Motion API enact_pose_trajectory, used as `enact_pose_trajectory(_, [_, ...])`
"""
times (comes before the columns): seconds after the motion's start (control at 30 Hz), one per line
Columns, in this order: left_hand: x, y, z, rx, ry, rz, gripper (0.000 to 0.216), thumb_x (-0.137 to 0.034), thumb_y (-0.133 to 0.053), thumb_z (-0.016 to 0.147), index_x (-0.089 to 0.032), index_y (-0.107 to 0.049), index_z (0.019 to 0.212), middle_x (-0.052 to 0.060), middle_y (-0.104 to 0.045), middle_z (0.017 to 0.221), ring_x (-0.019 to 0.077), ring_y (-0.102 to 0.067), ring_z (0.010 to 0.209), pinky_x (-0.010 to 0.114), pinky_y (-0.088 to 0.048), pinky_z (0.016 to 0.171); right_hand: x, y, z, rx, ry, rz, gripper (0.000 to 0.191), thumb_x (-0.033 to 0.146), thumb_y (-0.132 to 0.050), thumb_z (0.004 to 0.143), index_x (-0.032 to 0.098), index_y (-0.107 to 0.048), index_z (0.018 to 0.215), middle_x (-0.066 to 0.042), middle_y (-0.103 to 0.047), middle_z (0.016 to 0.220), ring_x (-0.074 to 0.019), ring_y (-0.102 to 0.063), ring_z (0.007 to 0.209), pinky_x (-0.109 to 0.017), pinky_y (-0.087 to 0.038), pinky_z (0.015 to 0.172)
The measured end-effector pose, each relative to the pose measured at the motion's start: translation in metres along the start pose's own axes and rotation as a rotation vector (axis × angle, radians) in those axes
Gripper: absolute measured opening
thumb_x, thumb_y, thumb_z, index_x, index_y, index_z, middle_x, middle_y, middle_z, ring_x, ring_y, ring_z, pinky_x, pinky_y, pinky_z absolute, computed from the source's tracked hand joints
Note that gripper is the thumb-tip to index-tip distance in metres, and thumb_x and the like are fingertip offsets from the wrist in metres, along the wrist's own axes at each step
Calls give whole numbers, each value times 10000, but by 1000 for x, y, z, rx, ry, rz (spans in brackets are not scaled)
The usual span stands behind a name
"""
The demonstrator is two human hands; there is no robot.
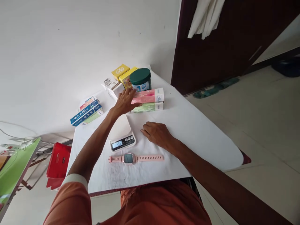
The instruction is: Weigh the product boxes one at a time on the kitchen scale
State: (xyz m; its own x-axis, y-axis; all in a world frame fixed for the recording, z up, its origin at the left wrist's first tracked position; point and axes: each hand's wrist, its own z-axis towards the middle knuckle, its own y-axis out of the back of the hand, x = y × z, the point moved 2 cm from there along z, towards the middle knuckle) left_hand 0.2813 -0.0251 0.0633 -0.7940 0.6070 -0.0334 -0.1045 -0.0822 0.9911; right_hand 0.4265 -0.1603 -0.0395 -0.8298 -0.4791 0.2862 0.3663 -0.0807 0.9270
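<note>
My left hand [125, 102] reaches across the white table [187, 125] and rests its fingers on the end of a pink box [150, 95], which lies on a green box [147, 107]. Whether it grips the box is unclear. My right hand [156, 133] lies on the tabletop, fingers loosely curled, holding nothing, just right of a small white kitchen scale [122, 137] whose display shows digits. A pink smartwatch [136, 158] lies flat in front of the scale, near the table's front edge.
A green-lidded tub [140, 79], two yellow boxes [124, 73] and a white box [111, 84] stand at the far end. Blue and green cartons [87, 113] lie at the left. A red stool [58, 162] and a green board [16, 165] sit left of the table.
</note>
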Motion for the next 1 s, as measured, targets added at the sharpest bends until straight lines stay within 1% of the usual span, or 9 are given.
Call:
enact_pose_trajectory(0.1, [16, -6, 10, 77, 39, -20, 599, -446, -733, 878, -224, -539, 1399, 185, -547, 1367, 419, -515, 1268, 641, -419, 1030, 0, 2, 0, 14, -4, 6, 341, 290, -465, 1058, 163, -686, 831, -71, -683, 807, -166, -605, 731, -293, -203, 579])
enact_pose_trajectory(0.17, [22, -8, 15, 77, 52, -56, 572, -411, -740, 870, -219, -558, 1377, 179, -546, 1359, 416, -503, 1282, 629, -429, 1034, 0, 2, 1, 25, -11, 8, 336, 289, -471, 1057, 164, -686, 832, -70, -685, 809, -165, -607, 733, -292, -202, 578])
enact_pose_trajectory(0.3, [21, 1, 5, 18, 23, -203, 563, -473, -740, 869, -185, -570, 1322, 159, -548, 1307, 345, -539, 1234, 507, -489, 1025, 2, 4, 1, 44, -18, -2, 351, 287, -461, 1062, 157, -692, 831, -73, -700, 832, -163, -620, 742, -290, -212, 576])
enact_pose_trajectory(0.43, [11, 31, -41, -81, -8, -253, 531, -570, -665, 913, -205, -571, 1288, 111, -564, 1226, 278, -582, 1128, 438, -499, 1015, 2, 5, 1, 25, -17, -2, 381, 266, -441, 1065, 151, -690, 801, -74, -702, 813, -162, -624, 735, -294, -219, 579])
enact_pose_trajectory(0.53, [8, 51, -91, -117, 56, -267, 498, -559, -659, 925, -229, -574, 1288, 88, -580, 1200, 257, -590, 1086, 404, -508, 974, 2, 4, 1, -2, -8, 20, 374, 277, -458, 1057, 154, -682, 783, -73, -697, 803, -160, -615, 726, -298, -205, 574])
enact_pose_trajectory(0.6, [9, 56, -125, -129, 113, -262, 469, -532, -670, 926, -242, -576, 1282, 79, -591, 1191, 255, -588, 1086, 400, -508, 965, 1, 3, 0, -25, -5, 35, 376, 279, -460, 1051, 158, -673, 766, -70, -688, 791, -158, -606, 716, -299, -195, 570])
enact_pose_trajectory(0.7, [15, 48, -168, -123, 191, -284, 449, -510, -683, 922, -249, -574, 1271, 74, -595, 1188, 256, -591, 1103, 407, -505, 972, 1, 0, -1, -49, -10, 42, 393, 281, -450, 1048, 161, -657, 736, -64, -674, 767, -155, -596, 705, -291, -199, 567])
enact_pose_trajectory(0.8, [21, 32, -197, -92, 272, -302, 447, -490, -682, 926, -245, -566, 1282, 81, -592, 1207, 260, -596, 1128, 419, -498, 985, 0, -2, -1, -51, -16, 35, 382, 305, -474, 1036, 164, -646, 726, -56, -673, 771, -148, -578, 680, -283, -216, 569])
enact_pose_trajectory(1.0, [28, 12, -215, -84, 372, -287, 458, -449, -693, 924, -245, -558, 1311, 101, -585, 1254, 282, -592, 1173, 479, -475, 1022, -3, -7, -3, -74, -11, 35, 403, 344, -473, 1028, 179, -606, 685, -31, -614, 700, -133, -502, 607, -277, -219, 558])
